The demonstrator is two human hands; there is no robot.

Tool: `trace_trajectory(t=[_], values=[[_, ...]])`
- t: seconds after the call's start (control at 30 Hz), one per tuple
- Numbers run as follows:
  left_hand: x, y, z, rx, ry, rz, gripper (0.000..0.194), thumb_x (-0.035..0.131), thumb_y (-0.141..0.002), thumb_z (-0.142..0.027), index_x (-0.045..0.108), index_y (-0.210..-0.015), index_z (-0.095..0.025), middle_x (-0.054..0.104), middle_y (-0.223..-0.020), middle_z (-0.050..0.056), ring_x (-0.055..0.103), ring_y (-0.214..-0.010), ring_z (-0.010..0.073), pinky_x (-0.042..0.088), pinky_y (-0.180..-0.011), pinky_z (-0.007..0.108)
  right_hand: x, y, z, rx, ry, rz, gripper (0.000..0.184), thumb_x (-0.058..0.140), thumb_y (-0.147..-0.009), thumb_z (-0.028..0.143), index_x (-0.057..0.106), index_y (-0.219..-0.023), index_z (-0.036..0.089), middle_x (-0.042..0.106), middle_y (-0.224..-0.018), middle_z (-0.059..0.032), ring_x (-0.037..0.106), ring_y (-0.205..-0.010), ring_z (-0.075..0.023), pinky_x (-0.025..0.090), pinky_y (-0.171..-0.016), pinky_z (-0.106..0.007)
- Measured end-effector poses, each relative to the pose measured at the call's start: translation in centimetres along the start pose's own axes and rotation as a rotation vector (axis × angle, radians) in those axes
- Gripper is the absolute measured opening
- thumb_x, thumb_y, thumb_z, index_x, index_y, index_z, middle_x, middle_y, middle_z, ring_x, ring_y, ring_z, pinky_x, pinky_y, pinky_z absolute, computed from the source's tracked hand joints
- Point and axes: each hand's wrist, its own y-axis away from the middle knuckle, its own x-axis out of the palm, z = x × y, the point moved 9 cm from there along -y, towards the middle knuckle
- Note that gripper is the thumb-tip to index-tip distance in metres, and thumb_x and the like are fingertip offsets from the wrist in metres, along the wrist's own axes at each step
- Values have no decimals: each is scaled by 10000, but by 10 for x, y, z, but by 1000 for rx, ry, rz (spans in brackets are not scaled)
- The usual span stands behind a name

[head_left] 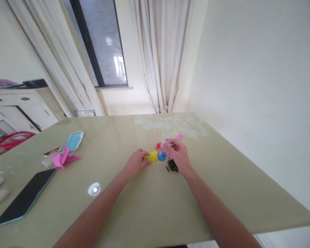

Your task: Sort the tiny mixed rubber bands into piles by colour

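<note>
My right hand (179, 154) grips a small clear plastic container (164, 144) by its side, tilted above the table. Blue stringy pieces (162, 156) show at its lower end. At the left edge of a loose pile of thin yellow pieces (153, 157), like small rubber bands, my left hand (138, 161) has its fingers curled around some of them. Just below my right hand lies a heap of small black pieces (173, 165). A red pile (158, 145) sits behind the container, partly hidden. Some pink pieces (169, 155) peek out beside my right fingers.
A pink cap-like piece (180, 137) lies beyond my right hand. To the left are a pink folded paper shape (64, 158), a blue face mask (74, 141) and a dark phone or tablet (27, 196). The table's right edge (248, 162) runs near the wall.
</note>
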Motion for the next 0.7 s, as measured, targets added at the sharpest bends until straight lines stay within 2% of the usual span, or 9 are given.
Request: trace_trajectory(t=[0.07, 0.17, 0.4, 0.57, 0.7], values=[[1, 0, -5, 18, 12, -52, 204, 660, -884, -329, 773, -985, -194, 708, -930, 71, 681, -784, 214, 530, -752, 344, 2, 2, 2, 6, 29, 18, 373, 794, -801, 535, 761, -955, 197, 739, -817, -38, 570, -605, -158, 437, -519, -276], [-1, 5, -8, 48, 42, -101, 183, 623, -913, -300, 776, -928, -202, 729, -863, 60, 677, -786, 216, 519, -748, 337, 5, 5, 4, 17, 49, 51, 380, 775, -822, 543, 760, -970, 193, 740, -823, -44, 576, -619, -162, 447, -547, -280], [-18, 12, 9, -27, 145, -102, 209, 617, -917, -293, 796, -975, -204, 790, -938, 80, 710, -820, 232, 549, -789, 364, 15, 13, 5, 43, 105, 135, 355, 789, -824, 526, 782, -953, 195, 678, -739, -14, 550, -630, -158, 421, -576, -280], [-24, 12, 9, -49, 227, -116, 199, 644, -892, -279, 788, -999, -194, 772, -970, 83, 731, -832, 227, 582, -817, 378, 26, 19, 5, 57, 101, 225, 404, 767, -842, 554, 780, -1019, 191, 734, -864, -43, 635, -727, -184, 506, -654, -296], [-26, 11, 8, -63, 325, -122, 142, 690, -854, -286, 779, -927, -203, 756, -951, 71, 754, -795, 214, 611, -783, 356, 31, 21, 3, 56, 135, 272, 396, 757, -847, 571, 780, -985, 201, 744, -895, -55, 668, -783, -202, 539, -671, -303]])
